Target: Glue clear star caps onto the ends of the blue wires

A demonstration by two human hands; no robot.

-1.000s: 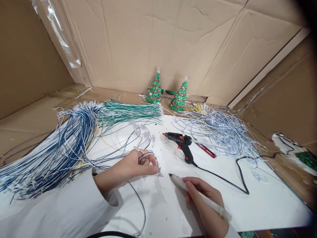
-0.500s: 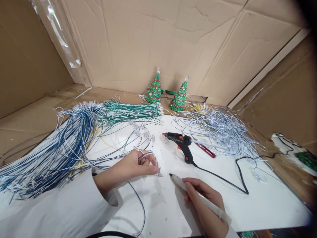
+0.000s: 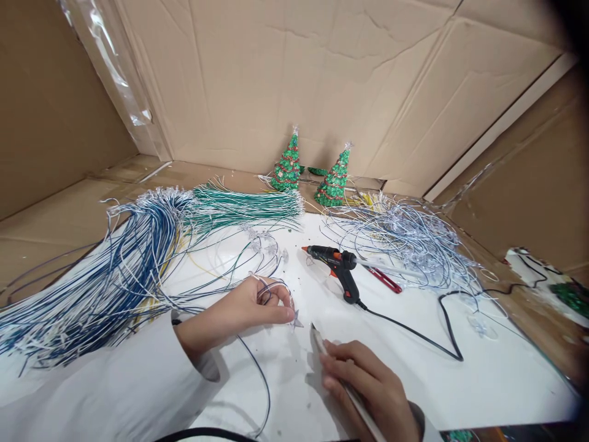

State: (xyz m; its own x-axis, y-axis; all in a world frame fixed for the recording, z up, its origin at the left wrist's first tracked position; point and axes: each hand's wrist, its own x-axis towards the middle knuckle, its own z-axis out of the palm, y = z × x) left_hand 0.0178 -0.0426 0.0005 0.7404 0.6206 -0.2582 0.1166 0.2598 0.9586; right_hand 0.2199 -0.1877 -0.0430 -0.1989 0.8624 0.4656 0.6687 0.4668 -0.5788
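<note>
Thumb and fingers of my left hand point(image 3: 251, 307) are closed in a pinch on a small clear plastic star point(image 3: 297, 320), with thin blue and white wires looped through the fingers. My right hand point(image 3: 372, 383) grips a pale pen-like tool point(image 3: 318, 341) with a dark pointed tip; its exact kind is unclear. That tip points up toward the star and stays a short gap to its right. Beyond both hands lies a black glue gun point(image 3: 343, 279) with an orange nozzle, a glue stick in its back.
Blue and white wires point(image 3: 147, 245) spread over the left, with green wires point(image 3: 248, 205) behind. Tangled wires with clear ends point(image 3: 409, 239) lie at right. A red cutter knife point(image 3: 386, 280) rests by the gun. Two small green Christmas trees point(image 3: 287, 166) stand before the cardboard wall point(image 3: 257, 80).
My right hand has shifted slightly left and toward me, and the pen-like tool now points more steeply away from me. My left hand and the star have stayed nearly still.
</note>
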